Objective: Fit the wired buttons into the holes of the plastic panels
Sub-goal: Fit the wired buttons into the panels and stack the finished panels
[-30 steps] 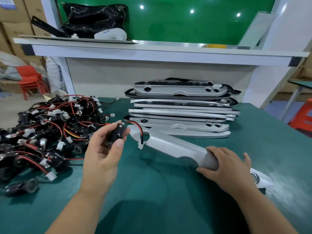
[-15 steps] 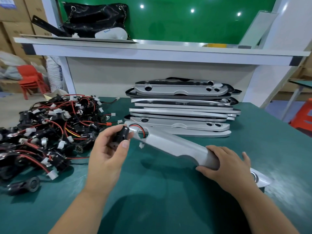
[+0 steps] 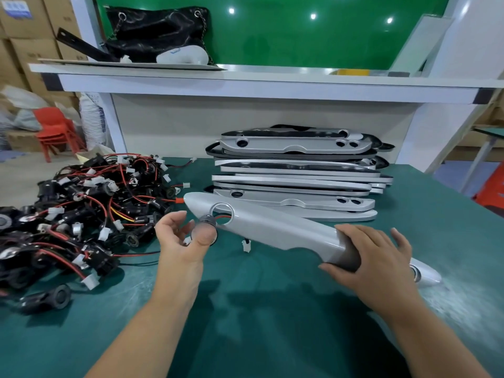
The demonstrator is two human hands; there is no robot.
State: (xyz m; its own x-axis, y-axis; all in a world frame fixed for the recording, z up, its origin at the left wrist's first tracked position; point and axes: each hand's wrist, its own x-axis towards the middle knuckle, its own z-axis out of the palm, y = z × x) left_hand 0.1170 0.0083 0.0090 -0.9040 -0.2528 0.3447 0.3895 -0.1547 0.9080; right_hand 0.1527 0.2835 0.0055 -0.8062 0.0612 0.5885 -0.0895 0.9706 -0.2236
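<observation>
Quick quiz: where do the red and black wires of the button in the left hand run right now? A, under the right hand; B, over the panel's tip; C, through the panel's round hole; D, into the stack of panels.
C: the wires of the button pinched by the left hand pass through the round hole of the silver panel, and their white connector hangs below.

Two hands (image 3: 180, 241) (image 3: 373, 255) are showing. One panel (image 3: 272, 225) is lying apart; stacked panels (image 3: 294, 173) and piled buttons (image 3: 81, 208) are defying counting.

Before me a white shelf (image 3: 272, 83) fronts a green wall (image 3: 300, 31) flecked with lamp glare, cardboard boxes (image 3: 27, 25) and red chairs (image 3: 56, 129) at my left.
</observation>
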